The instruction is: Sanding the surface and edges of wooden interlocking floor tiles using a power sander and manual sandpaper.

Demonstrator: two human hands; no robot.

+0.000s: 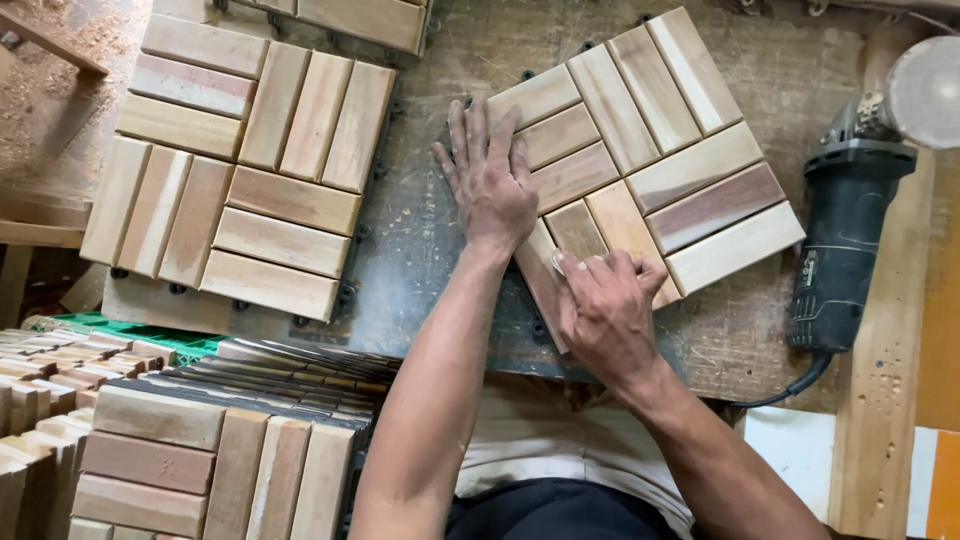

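Dusty workbench (420, 250) carries a slatted wooden tile (650, 140); left hand (492, 185) presses flat on it, fingers spread, while right hand (605, 305) curls closed against its edge, angle grinder (845, 240) nearby

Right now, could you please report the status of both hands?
Left hand flat on the square slatted wooden deck tile. Right hand pinching its near slat. Dark angle grinder beside, apart.

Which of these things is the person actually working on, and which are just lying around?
In hand:
left hand, flat on the tilted wooden slat tile
right hand, fingers bent on that tile's near slats

Lying about:
second slat tile
angle grinder
stack of tiles
worn bench top
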